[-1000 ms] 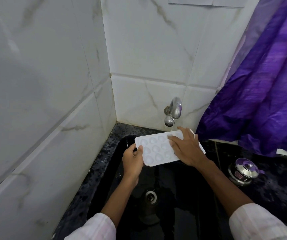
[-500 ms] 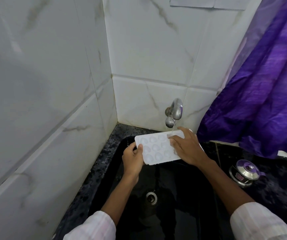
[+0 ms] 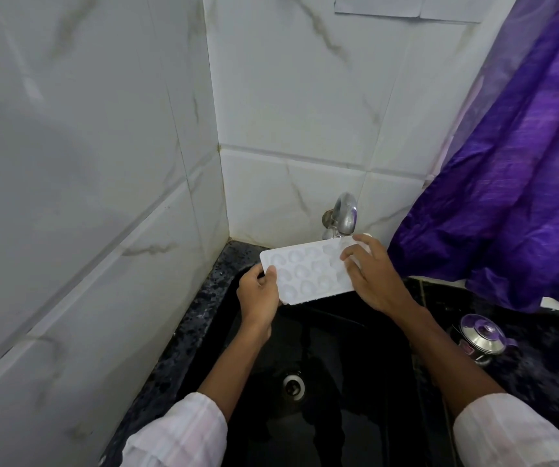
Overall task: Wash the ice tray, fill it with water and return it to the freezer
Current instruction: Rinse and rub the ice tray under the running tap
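Observation:
A white ice tray (image 3: 305,273) with rounded cups is held level over the black sink (image 3: 365,348), just under the steel tap (image 3: 343,217). My left hand (image 3: 259,298) grips the tray's left end, thumb on top. My right hand (image 3: 375,276) lies on the tray's right part, its fingers spread and bent onto the cups. Water runs from the tap onto the tray's far right corner. The right end of the tray is hidden under my right hand.
White marble-look tiles close in on the left and behind. A purple curtain (image 3: 507,170) hangs at the right. A small steel pot with a lid (image 3: 482,335) stands on the dark counter right of the sink. The drain (image 3: 294,385) sits mid-basin.
The tray has stayed under the tap in the same two-handed hold. My right hand's fingers have shifted slightly over the cups.

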Tool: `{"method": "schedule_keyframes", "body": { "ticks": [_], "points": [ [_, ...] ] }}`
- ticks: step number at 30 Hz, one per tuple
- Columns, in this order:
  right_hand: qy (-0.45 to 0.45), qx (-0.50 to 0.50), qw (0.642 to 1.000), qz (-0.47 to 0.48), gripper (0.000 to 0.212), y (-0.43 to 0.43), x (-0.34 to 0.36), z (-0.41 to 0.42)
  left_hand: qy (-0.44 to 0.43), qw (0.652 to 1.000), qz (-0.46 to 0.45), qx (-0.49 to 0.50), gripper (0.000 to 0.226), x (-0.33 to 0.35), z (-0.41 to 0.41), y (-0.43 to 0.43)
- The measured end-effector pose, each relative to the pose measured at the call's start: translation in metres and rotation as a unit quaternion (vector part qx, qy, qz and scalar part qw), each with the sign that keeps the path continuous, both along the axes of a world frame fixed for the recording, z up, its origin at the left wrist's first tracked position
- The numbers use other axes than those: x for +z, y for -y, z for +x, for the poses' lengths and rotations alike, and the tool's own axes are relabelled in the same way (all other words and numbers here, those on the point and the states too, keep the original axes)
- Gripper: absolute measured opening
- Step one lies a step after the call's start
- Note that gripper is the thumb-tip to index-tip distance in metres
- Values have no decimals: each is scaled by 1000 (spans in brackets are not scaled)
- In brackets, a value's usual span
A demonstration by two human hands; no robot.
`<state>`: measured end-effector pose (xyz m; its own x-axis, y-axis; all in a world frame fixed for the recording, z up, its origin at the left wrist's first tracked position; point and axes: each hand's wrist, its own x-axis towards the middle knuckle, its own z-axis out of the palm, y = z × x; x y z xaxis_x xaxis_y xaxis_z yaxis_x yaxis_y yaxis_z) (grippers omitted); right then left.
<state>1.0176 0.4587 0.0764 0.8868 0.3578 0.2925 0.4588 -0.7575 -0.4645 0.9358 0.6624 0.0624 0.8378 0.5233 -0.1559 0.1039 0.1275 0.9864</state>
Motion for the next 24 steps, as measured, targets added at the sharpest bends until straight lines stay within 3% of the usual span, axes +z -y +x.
{"method": "schedule_keyframes", "body": {
  "ticks": [6,11,18,24],
  "points": [
    [-4,11,996,-84,37,-3,-3,0,-1,1000,-3,3,23,5,4,4],
    [-89,59,991,-76,30,4,-2,1,-14,1000,-4,14,19,2,5,-4],
    [-33,43,995,-87,38,-4,0,-2,-7,1000,-15,8,19,-1,3,0],
    [-98,69,990,-70,30,1,-2,2,-7,1000,-1,19,24,0,3,-6]
  ]
}}
